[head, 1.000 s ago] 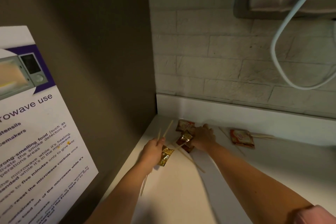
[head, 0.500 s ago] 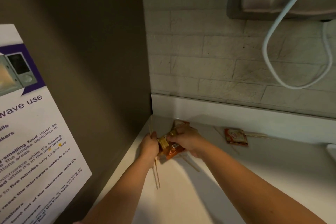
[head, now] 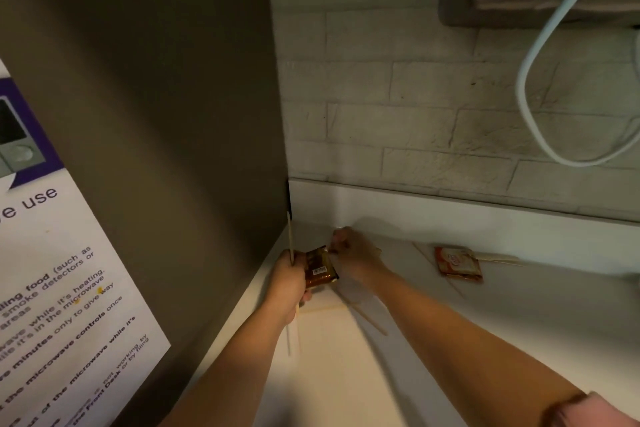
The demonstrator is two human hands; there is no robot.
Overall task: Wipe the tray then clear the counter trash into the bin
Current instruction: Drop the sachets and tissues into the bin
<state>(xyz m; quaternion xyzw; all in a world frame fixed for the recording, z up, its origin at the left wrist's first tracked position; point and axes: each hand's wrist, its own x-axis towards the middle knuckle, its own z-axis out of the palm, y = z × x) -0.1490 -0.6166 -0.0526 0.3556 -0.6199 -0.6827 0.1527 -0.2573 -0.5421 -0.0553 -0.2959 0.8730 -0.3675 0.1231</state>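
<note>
Left hand (head: 287,284) is curling tight around a couple of thin wooden sticks (head: 290,236). They're poking up out of the top of the fist and hanging down below it too. A brown packet (head: 320,269) is sitting right against that hand's fingers on the thumb side, tilted, with a little white label showing. It's wedged between the two hands, basically.

Right hand (head: 355,260) is reaching in just beside the left one, knuckles up and fingers curling down, with the fingertips landing at the packet's top corner. Honestly can't tell if it's pinching the packet or just touching it, it's too blurry there.

More trash is lying on the white counter (head: 363,385). One loose stick (head: 369,318) is resting just under the right wrist, angling away from the left hand. An orange packet (head: 459,264) is lying flat well off to the right of the right hand, near the back edge, with pale sticks (head: 498,257) poking out from its far side.

Both hands are working tight in the corner where the dark side panel (head: 156,114) is meeting the brick wall (head: 398,97). A microwave-use poster (head: 52,288) is hanging on the panel left of the left arm, and a white cable (head: 530,94) is looping down the wall above the right arm.
</note>
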